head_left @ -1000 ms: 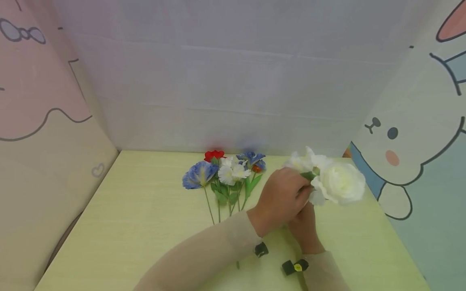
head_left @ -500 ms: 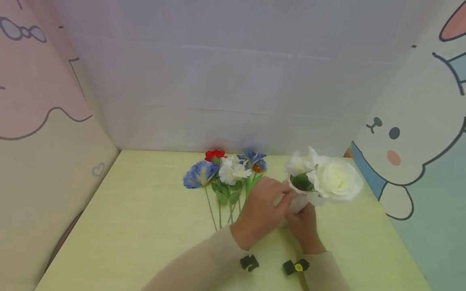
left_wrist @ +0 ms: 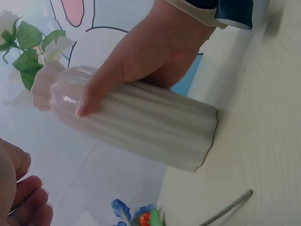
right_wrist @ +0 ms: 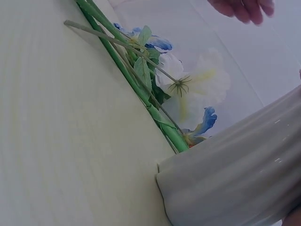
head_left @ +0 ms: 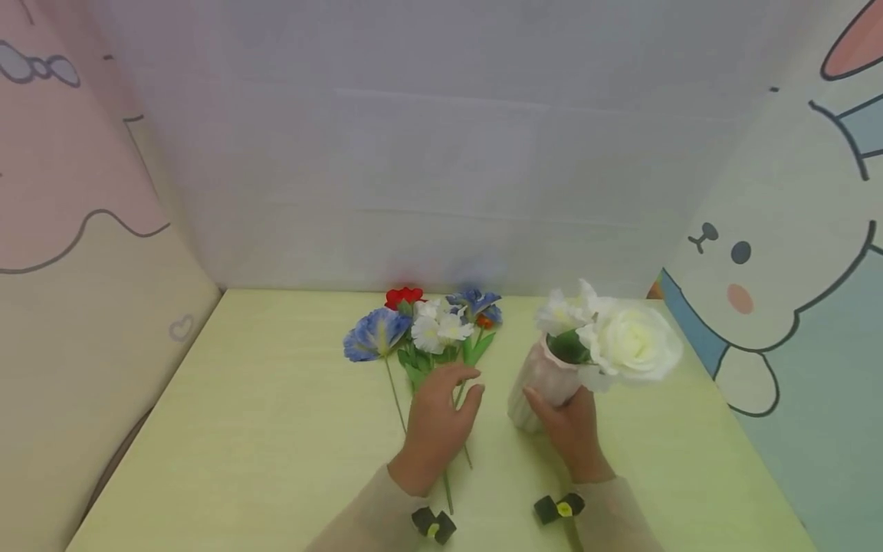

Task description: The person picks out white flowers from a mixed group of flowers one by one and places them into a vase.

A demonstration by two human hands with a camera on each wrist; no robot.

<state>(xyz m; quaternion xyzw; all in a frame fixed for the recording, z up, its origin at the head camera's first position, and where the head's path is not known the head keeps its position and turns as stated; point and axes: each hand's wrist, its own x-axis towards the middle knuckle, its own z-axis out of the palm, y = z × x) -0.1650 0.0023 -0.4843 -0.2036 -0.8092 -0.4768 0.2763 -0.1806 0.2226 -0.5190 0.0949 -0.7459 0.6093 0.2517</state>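
Observation:
My right hand (head_left: 576, 433) grips a ribbed, pale ceramic vase (head_left: 534, 387), its thumb laid along the side. The vase tilts to the right in the head view, and its base edge shows close to the table in the left wrist view. A big white rose (head_left: 635, 341) and a smaller white flower (head_left: 562, 310) with green leaves stick out of its mouth. My left hand (head_left: 438, 425) holds nothing, fingers bent and apart from the thumb, over the stems of the loose flowers. Under and beyond it lie a blue flower (head_left: 375, 335), a white flower (head_left: 441, 328) and a blue iris (head_left: 476, 303).
A red flower (head_left: 405, 297) and a small orange bloom (head_left: 486, 322) lie among the loose flowers near the back wall (head_left: 441, 192). Their stems run toward the front of the pale table (head_left: 276, 429). Cartoon-printed panels (head_left: 745, 307) stand at both sides.
My left hand has let go at the vase's mouth and moved left and down to the loose flowers. My right hand keeps its hold on the vase, which now shows more fully.

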